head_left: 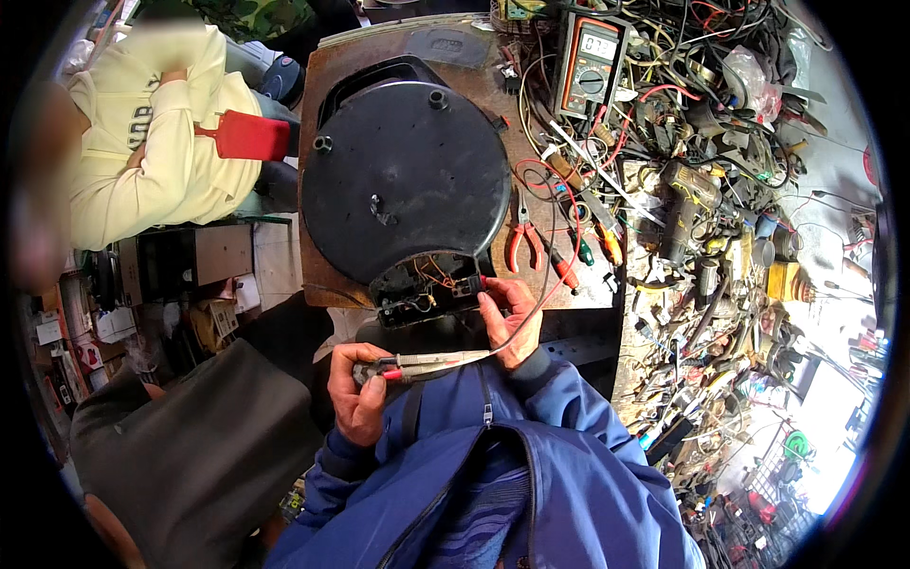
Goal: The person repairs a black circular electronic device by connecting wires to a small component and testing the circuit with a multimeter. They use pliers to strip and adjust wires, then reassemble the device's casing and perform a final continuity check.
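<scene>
Blue jacket [398, 512] fills the foreground, unzipped at the chest, and out of its sleeves come two busy hands. Left hand [355, 398] has thumb and fingers pinched together on a small dark piece [366, 370], with a pale rod [441, 360] sticking out beside it. Right hand [517, 327] is up at the edge of an open compartment [427, 299], thumb and fingertips close to a bit of red; whether they actually grip it, I can't tell. And the star of the show, a round black appliance [408, 180], lies on the wooden table [327, 294], its compartment facing the jacket, wires [438, 270] in plain sight. Up beyond, the meter [591, 71] shows a reading; red-handled pliers [524, 245] lie beside the appliance. So how far along? Opening up looks done, and I'd call the checking midway; no cover sits over those wires, so closing up appears left.
</scene>
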The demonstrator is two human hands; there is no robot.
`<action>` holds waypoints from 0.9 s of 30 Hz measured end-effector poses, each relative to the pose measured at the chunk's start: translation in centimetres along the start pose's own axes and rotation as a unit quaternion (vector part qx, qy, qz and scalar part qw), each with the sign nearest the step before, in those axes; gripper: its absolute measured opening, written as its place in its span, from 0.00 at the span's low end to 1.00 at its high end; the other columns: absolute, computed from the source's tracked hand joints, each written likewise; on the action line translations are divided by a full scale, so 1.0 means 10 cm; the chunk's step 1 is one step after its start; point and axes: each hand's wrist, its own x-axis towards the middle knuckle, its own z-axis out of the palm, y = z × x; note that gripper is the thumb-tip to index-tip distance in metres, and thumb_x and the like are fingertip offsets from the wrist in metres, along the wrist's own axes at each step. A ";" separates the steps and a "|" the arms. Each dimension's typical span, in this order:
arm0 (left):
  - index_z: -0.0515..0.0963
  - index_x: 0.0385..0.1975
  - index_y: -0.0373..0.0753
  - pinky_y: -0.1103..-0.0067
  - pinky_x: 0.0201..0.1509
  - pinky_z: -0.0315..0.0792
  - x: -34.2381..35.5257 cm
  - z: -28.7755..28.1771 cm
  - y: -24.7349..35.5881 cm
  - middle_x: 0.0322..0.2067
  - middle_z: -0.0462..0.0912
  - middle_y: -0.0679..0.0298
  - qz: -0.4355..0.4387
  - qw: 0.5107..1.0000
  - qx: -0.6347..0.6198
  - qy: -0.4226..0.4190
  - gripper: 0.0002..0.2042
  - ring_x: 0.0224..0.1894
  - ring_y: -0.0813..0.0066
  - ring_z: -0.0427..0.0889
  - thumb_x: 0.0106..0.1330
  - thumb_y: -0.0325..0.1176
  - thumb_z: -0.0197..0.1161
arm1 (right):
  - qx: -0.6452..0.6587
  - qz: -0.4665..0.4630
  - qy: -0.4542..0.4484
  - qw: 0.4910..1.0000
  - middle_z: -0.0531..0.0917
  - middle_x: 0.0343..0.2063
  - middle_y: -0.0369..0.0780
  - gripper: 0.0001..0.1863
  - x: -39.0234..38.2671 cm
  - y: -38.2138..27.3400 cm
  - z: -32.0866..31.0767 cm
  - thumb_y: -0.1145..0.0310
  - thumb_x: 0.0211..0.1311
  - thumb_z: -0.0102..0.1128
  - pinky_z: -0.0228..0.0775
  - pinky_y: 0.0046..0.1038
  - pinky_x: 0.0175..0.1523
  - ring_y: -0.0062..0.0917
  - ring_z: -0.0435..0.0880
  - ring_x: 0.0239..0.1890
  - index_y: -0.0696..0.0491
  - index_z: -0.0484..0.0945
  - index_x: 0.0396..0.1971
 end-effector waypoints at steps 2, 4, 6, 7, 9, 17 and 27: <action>0.69 0.43 0.33 0.79 0.49 0.72 0.01 0.01 0.01 0.39 0.78 0.57 0.012 1.000 0.003 0.000 0.11 0.39 0.77 0.76 0.65 0.30 0.56 | 0.016 0.027 -0.014 0.999 0.81 0.36 0.42 0.14 0.00 -0.07 -0.02 0.74 0.63 0.67 0.75 0.26 0.42 0.26 0.83 0.36 0.60 0.82 0.48; 0.69 0.44 0.33 0.79 0.49 0.73 -0.01 -0.01 0.00 0.40 0.78 0.57 0.010 1.000 0.007 -0.001 0.11 0.39 0.78 0.76 0.65 0.30 0.56 | -0.017 -0.016 -0.024 0.999 0.81 0.36 0.42 0.14 0.02 -0.05 -0.02 0.75 0.63 0.66 0.75 0.26 0.43 0.26 0.83 0.37 0.60 0.82 0.49; 0.69 0.44 0.33 0.79 0.49 0.73 0.01 0.00 0.00 0.40 0.79 0.58 -0.006 1.000 0.014 -0.009 0.11 0.39 0.79 0.76 0.65 0.30 0.56 | -0.020 -0.034 -0.041 0.998 0.81 0.37 0.42 0.15 0.06 -0.09 -0.05 0.77 0.64 0.65 0.74 0.25 0.44 0.25 0.82 0.39 0.60 0.82 0.50; 0.70 0.44 0.33 0.80 0.48 0.72 0.02 0.01 0.01 0.40 0.79 0.59 -0.003 1.000 0.017 -0.009 0.11 0.39 0.79 0.76 0.65 0.29 0.56 | 0.001 -0.011 -0.047 0.999 0.81 0.38 0.40 0.16 0.06 -0.07 -0.05 0.76 0.64 0.66 0.74 0.24 0.43 0.23 0.81 0.38 0.60 0.82 0.51; 0.70 0.45 0.33 0.80 0.48 0.72 0.05 0.02 0.02 0.39 0.79 0.60 0.004 1.000 0.019 -0.014 0.11 0.38 0.80 0.75 0.66 0.28 0.56 | 0.050 0.040 -0.051 0.997 0.80 0.38 0.39 0.17 0.02 -0.08 -0.03 0.75 0.64 0.67 0.73 0.23 0.42 0.21 0.81 0.37 0.60 0.81 0.53; 0.71 0.45 0.33 0.79 0.46 0.71 0.34 0.07 0.07 0.38 0.79 0.61 0.051 0.990 0.070 -0.107 0.11 0.39 0.80 0.74 0.67 0.31 0.57 | 0.445 0.178 -0.229 0.847 0.84 0.35 0.38 0.35 -0.21 -0.75 -0.42 0.72 0.59 0.74 0.73 0.22 0.38 0.19 0.82 0.34 0.60 0.69 0.65; 0.67 0.63 0.33 0.83 0.34 0.72 0.60 -0.12 0.04 0.44 0.79 0.57 0.150 0.980 -0.073 -0.106 0.25 0.37 0.76 0.78 0.67 0.31 0.64 | 0.547 0.067 0.198 0.810 0.83 0.33 0.37 0.16 1.03 -0.90 -1.72 0.56 0.74 0.58 0.73 0.24 0.42 0.23 0.80 0.34 0.55 0.80 0.45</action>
